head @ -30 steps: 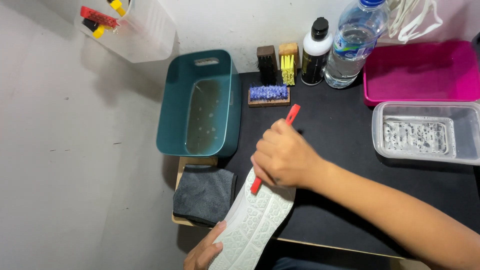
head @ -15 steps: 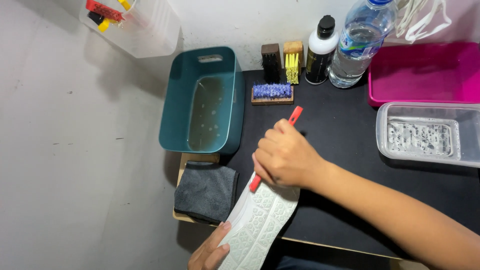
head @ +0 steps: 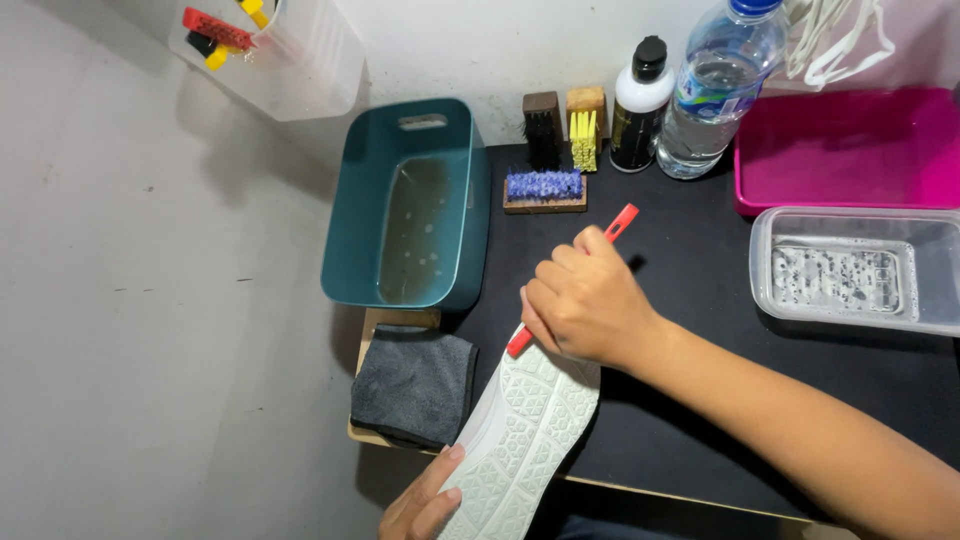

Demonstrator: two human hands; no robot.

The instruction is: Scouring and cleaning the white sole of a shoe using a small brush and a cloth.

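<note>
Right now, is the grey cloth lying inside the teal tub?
No, the grey cloth lies folded on the table edge in front of the teal tub, which holds only murky water.

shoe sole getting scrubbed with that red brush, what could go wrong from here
The shoe hangs past the table edge, propped only by the left hand, so a hard stroke from the right hand might tip it off. The red-handled brush could flick dirt onto the grey cloth beside it. The teal tub of murky water sits close and could be knocked.
</note>
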